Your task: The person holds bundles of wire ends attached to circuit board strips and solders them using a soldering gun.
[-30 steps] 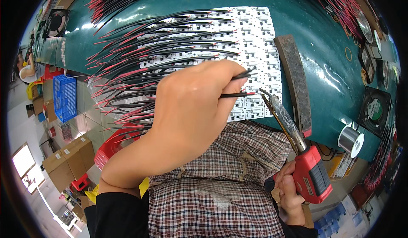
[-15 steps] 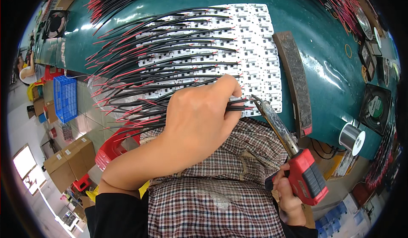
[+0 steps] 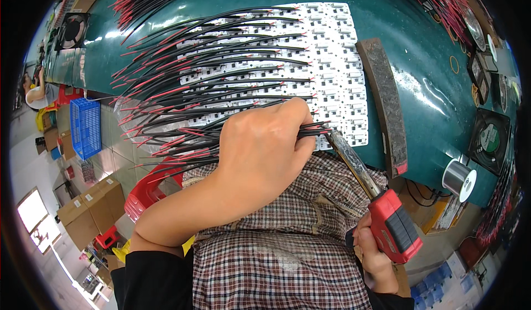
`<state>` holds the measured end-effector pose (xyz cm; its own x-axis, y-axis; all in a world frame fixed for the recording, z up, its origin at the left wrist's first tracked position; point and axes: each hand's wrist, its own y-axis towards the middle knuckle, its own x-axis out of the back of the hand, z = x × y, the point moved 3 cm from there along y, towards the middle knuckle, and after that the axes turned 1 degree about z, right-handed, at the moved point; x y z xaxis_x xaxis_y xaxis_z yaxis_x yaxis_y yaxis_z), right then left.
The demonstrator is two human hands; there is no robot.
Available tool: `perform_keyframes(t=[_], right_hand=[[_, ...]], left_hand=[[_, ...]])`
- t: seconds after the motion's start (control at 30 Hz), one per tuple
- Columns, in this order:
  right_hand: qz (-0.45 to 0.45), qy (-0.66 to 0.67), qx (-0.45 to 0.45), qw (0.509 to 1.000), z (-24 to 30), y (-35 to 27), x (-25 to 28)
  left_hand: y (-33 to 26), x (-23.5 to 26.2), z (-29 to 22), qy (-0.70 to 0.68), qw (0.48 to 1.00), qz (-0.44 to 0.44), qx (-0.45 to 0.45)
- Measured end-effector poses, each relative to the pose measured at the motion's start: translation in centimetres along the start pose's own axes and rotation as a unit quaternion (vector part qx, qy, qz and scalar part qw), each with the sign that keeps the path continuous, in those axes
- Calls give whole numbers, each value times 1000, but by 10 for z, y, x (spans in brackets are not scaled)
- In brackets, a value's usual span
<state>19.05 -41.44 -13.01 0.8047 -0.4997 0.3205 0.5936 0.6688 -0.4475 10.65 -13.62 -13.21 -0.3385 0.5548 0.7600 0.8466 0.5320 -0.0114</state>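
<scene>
A white panel of circuit boards [image 3: 338, 83] lies on the green table, with rows of black-and-red wires [image 3: 243, 61] fixed to it and trailing left. Over its near edge, my left hand [image 3: 263, 149] is closed around several black wires with red tips [image 3: 315, 128], the ends poking out beside thumb and forefinger. My right hand [image 3: 376, 254] grips a red-and-black soldering iron [image 3: 394, 227]. The iron's tip meets the panel's near right part, right at those wire ends. My palm hides part of the panel and the wires under it.
Right of the panel lies a dark bar [image 3: 383, 105]. Beyond it are a solder wire spool [image 3: 459, 178] and a black fan [image 3: 489, 138]. More wire bundles [image 3: 152, 0] lie at the far left. A blue basket [image 3: 85, 128] stands left of the table; a person [image 3: 36, 93] sits farther back.
The soldering iron has shifted slightly left and its tip now reaches the wire ends. My left hand has barely moved, with the wires still in it.
</scene>
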Motion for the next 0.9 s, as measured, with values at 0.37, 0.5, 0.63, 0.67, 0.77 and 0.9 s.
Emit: perform_keyframes(t=[0.37, 0.5, 0.63, 0.67, 0.77, 0.9], right_hand=[[-31, 17, -28, 999, -1, -8, 1], [-2, 12, 12, 1000, -3, -6, 3], [-9, 8, -22, 1000, -5, -7, 2], [-9, 3, -26, 1000, -5, -8, 2], [-4, -9, -38, 999, -3, -7, 1], [-8, 14, -26, 1000, 3, -4, 0]], left_hand=[[2, -1, -1, 23, 1000, -12, -13], [5, -1, 0, 11, 1000, -5, -7], [8, -1, 2, -15, 1000, -1, -5], [8, -1, 2, -16, 1000, -1, -5], [10, -1, 1, -7, 1000, 2, -2], [11, 0, 0, 3, 1000, 10, 4]])
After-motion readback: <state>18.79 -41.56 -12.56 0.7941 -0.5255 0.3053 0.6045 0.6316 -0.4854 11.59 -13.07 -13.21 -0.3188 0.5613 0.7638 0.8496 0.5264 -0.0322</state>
